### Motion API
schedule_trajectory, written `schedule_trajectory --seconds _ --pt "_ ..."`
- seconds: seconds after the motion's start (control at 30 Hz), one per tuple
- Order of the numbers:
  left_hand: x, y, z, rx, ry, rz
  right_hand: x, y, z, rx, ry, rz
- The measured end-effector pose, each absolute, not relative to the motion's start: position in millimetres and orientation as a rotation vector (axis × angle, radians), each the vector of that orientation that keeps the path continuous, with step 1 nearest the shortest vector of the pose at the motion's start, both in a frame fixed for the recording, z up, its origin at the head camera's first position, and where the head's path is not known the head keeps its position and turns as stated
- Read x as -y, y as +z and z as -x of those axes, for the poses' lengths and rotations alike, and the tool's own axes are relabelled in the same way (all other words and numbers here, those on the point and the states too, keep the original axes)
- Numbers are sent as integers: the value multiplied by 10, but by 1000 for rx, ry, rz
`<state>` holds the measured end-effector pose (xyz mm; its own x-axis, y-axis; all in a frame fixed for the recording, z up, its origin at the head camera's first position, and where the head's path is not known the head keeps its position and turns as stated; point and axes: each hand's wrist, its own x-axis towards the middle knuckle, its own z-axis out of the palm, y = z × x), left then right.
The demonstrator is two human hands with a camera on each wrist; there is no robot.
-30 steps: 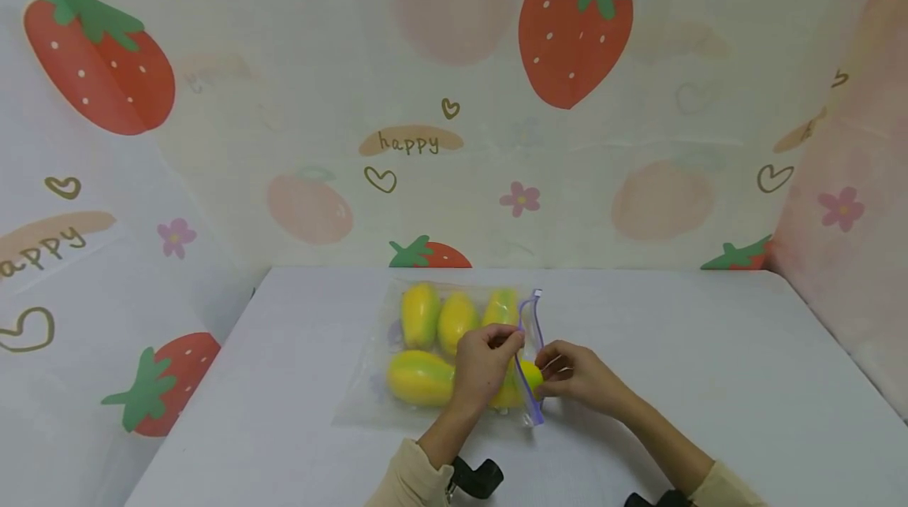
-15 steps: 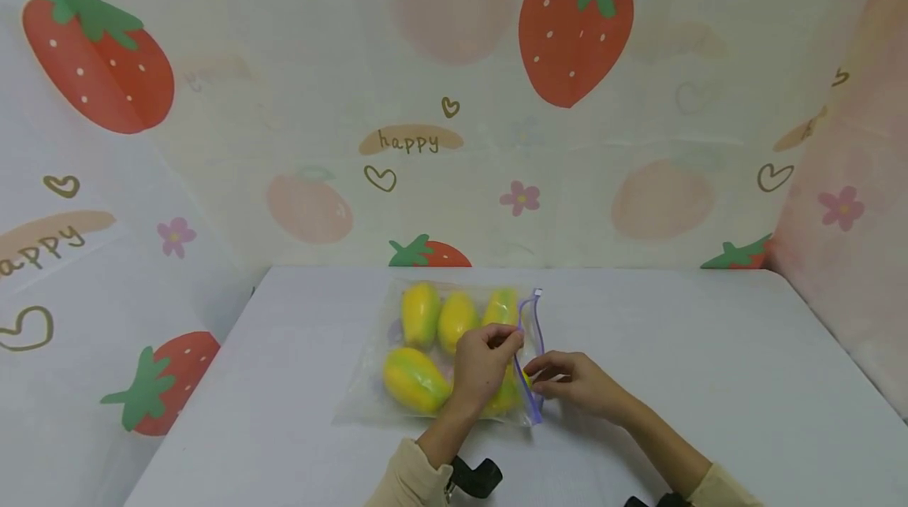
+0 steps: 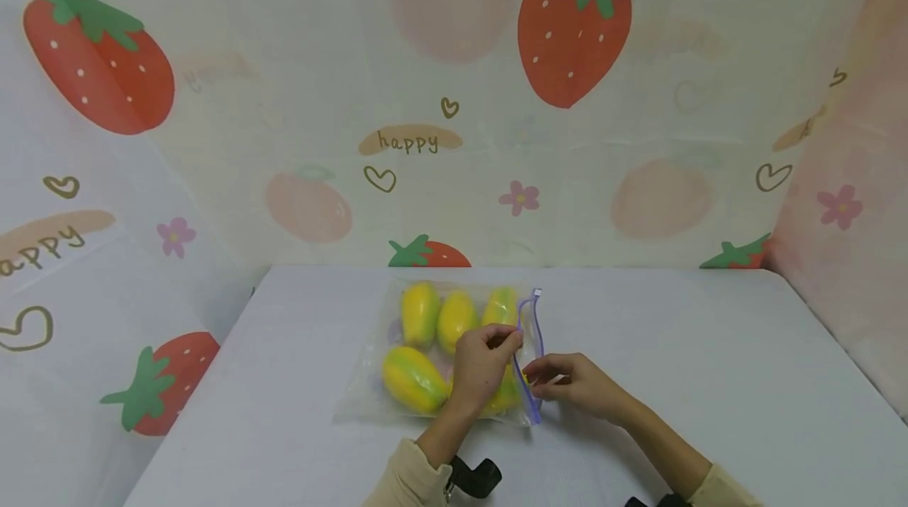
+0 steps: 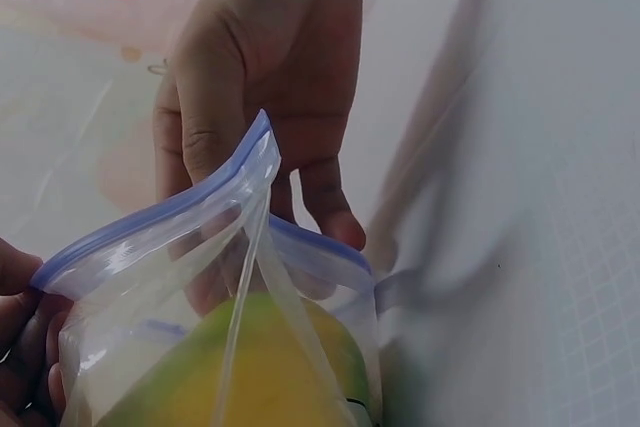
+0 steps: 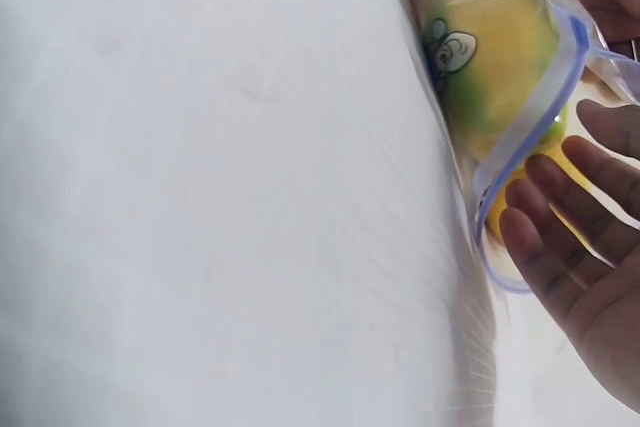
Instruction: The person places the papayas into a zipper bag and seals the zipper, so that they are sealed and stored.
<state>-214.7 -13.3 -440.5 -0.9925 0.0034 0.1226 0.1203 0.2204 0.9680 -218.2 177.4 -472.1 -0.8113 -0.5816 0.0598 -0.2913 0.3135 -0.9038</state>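
A clear zip-lock bag (image 3: 365,404) lies flat on the table, its purple-edged mouth (image 3: 530,397) gaping toward the right. Several yellow-green oblong fruits (image 3: 411,381), like mangoes or papayas, are inside it. My left hand (image 3: 481,369) pinches the upper lip of the mouth between thumb and finger. My right hand (image 3: 583,390) is at the mouth, its fingers extended into the opening. In the right wrist view those fingers (image 5: 590,212) are spread and nearly straight, beside a fruit (image 5: 495,47) with a printed dark mark over it. My left forearm partly hides the fruits at the front.
The white table (image 3: 674,318) spreads out on both sides of the bag. A patterned cloth backdrop (image 3: 454,81) with strawberries and hearts stands behind and to the left. Black wrist mounts (image 3: 477,478) sit at both of my wrists.
The fruit that jutted from the mouth has gone leftward into the bag as my right hand moved slightly left. The front-left fruit has shifted and turned. My left hand has stayed put.
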Motion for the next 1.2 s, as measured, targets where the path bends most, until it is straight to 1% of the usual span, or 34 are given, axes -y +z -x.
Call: schedule_trajectory --seconds 0.3,0.67,1.2 --pt "138 -4407 2145 2382 -1921 99 -1837 -4691 2218 -2358 -1519 779" --pt "145 -4425 2161 2397 -1910 123 -1908 -4671 2304 -2443 -1510 646" --pt "130 -4427 2152 2391 -1905 131 -1958 -4577 2497 -2483 -1707 261"
